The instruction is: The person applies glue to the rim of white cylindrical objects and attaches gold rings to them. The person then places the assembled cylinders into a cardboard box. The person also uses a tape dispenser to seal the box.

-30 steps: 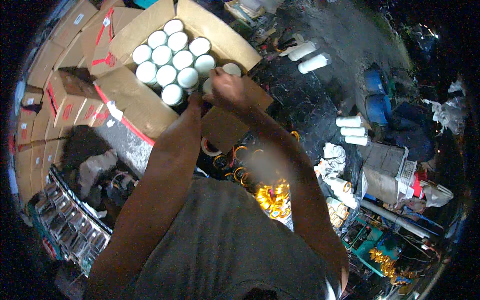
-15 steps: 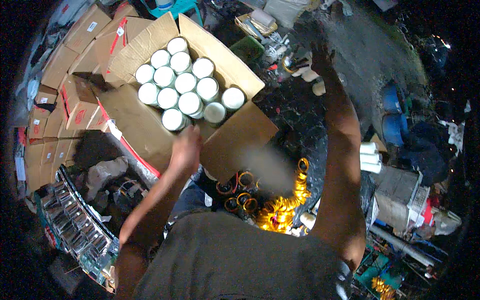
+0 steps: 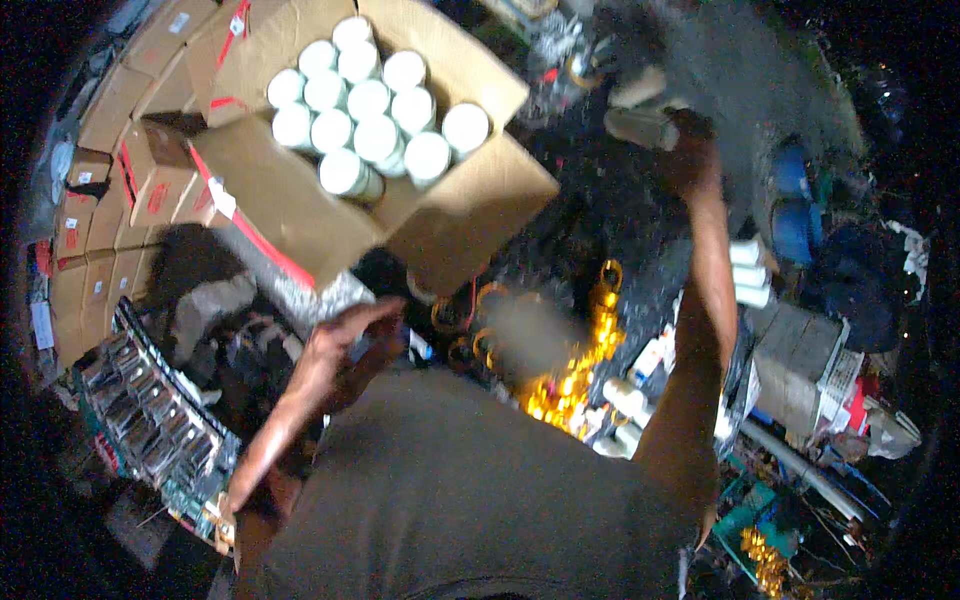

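Observation:
An open cardboard box [image 3: 290, 215] holds several white-topped cylinders [image 3: 375, 138], upright in rows; their exact kind is unclear. My left hand [image 3: 350, 338] is close to my body below the box's near flap, its fingers stretched out and nothing visible in them. Reaching far to the right, my right hand [image 3: 692, 150] is closed round the right end of a pale cylinder [image 3: 638, 128]; the hand is dim and partly blurred. Just beyond it lies another pale piece [image 3: 637, 86].
Cardboard cartons [image 3: 155, 185] are stacked at the left, above a rack of shiny glassware [image 3: 155, 420]. A string of gold rings [image 3: 585, 375] hangs in front of me. White cylinders [image 3: 748, 272] and a grey crate [image 3: 795, 360] stand at the right, with blue containers [image 3: 792, 205] beyond.
My left hand has drawn back from the box toward my body. My right hand, spread before, has come to the pale cylinder and closed on it. The view has tilted, shifting the box upward.

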`<state>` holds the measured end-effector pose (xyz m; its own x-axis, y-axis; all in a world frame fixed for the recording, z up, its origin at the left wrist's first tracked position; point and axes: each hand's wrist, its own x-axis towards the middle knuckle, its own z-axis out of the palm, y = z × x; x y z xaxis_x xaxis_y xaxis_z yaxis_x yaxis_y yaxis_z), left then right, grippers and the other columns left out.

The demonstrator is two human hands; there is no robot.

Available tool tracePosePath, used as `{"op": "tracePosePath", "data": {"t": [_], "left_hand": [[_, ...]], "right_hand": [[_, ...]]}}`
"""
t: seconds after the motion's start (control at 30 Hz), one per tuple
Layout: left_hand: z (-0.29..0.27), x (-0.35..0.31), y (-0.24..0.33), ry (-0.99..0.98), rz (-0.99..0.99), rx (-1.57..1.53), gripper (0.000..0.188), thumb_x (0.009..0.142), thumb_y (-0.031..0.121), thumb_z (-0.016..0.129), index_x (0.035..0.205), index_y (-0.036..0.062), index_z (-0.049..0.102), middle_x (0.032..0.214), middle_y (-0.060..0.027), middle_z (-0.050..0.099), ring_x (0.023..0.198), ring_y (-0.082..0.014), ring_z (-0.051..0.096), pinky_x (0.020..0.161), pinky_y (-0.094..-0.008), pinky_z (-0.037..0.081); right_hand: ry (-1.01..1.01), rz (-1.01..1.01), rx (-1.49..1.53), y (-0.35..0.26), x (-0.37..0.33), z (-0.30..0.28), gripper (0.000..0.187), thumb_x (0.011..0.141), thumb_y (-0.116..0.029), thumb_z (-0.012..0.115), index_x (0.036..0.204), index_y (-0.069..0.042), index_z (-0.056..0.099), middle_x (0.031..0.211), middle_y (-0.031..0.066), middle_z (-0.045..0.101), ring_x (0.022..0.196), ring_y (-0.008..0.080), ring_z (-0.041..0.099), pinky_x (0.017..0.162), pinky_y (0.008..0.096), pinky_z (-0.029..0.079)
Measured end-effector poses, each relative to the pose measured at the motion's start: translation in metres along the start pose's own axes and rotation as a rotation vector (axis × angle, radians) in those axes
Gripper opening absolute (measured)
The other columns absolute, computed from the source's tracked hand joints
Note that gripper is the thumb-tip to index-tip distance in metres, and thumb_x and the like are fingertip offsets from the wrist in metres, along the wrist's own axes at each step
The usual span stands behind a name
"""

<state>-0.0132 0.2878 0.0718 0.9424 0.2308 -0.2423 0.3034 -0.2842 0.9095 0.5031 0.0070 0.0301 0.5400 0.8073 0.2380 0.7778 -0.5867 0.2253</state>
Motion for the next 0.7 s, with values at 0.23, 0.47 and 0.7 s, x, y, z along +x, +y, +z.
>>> {"op": "tracePosePath", "data": {"t": [0.23, 0.47, 0.7], "left_hand": [[0.075, 0.037, 0.050, -0.042, 0.679, 0.380, 0.067, 0.075, 0.016, 0.086, 0.135, 0.0019, 0.058, 0.125, -0.0185, 0.065, 0.112, -0.0400, 0.065, 0.101, -0.0484, 0.051], [0.107, -0.010, -0.026, -0.302, 0.075, 0.203, 0.085, 0.065, 0.013, 0.089, 0.140, 0.0015, 0.050, 0.126, -0.0175, 0.065, 0.113, -0.0340, 0.065, 0.102, -0.0451, 0.051], [0.030, -0.153, -0.200, 0.244, -0.743, -0.450, 0.065, 0.066, 0.005, 0.087, 0.125, -0.0005, 0.060, 0.100, -0.0084, 0.071, 0.080, -0.0194, 0.069, 0.069, -0.0343, 0.057]], "right_hand": [[-0.109, -0.017, 0.606, -0.152, -0.140, -0.198, 0.061, 0.062, -0.014, 0.094, 0.119, -0.007, 0.070, 0.118, 0.0142, 0.072, 0.112, 0.0335, 0.067, 0.095, 0.0416, 0.055], [-0.461, 0.103, 1.266, -0.269, -0.213, -0.116, 0.063, 0.071, -0.032, 0.090, 0.125, -0.008, 0.069, 0.122, 0.0170, 0.070, 0.110, 0.0363, 0.067, 0.093, 0.0438, 0.054], [-0.432, -0.142, 0.559, -0.371, -0.286, 0.031, 0.050, 0.087, -0.022, 0.068, 0.132, 0.000, 0.061, 0.121, 0.0257, 0.069, 0.105, 0.0371, 0.071, 0.088, 0.0482, 0.058]]}}
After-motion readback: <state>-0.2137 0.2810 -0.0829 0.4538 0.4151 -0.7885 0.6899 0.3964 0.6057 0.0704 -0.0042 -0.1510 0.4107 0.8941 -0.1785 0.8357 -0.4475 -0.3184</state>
